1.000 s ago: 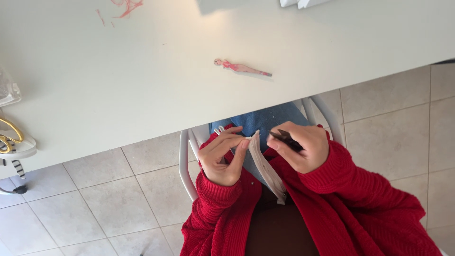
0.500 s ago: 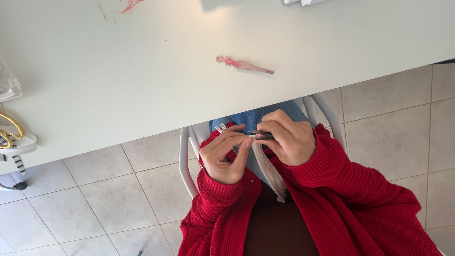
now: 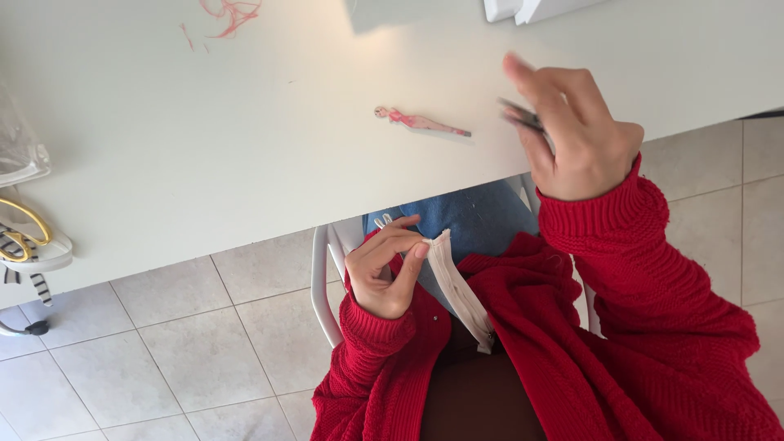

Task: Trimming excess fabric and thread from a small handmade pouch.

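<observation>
1. While the person sits at the white worktop (image 3: 245, 155), the left hand (image 3: 384, 273) is held below the worktop's near edge, over the lap; its grip is pressed together, thumb and fingertips pinching the upper end of a pale strip (image 3: 453, 286).
2. Pale strip: long, narrow and cream-white, with a row of small dark marks running down its middle. It slants from the left hand down toward the body and ends against the red knitted cardigan (image 3: 588, 359). Whether it is part of the cardigan cannot be told.
3. Right hand (image 3: 576, 131): raised above the worktop's near edge, blurred. Its grip is closed on a thin dark tool (image 3: 523, 117), whose end juts out toward the worktop's middle; the kind of tool cannot be told.
4. Small pink slender object (image 3: 420, 122): lies flat on the worktop, just left of the right hand and apart from it.
5. Pink-red threads (image 3: 233, 12): at the worktop's far edge, well apart from both hands.
6. Yellow-handled item (image 3: 24, 224): at the worktop's left end, partly cut off by the frame.
7. White chair frame (image 3: 322, 286) and blue fabric (image 3: 465, 216): beneath the worktop, beside the left hand, above a pale tiled floor (image 3: 163, 351).
</observation>
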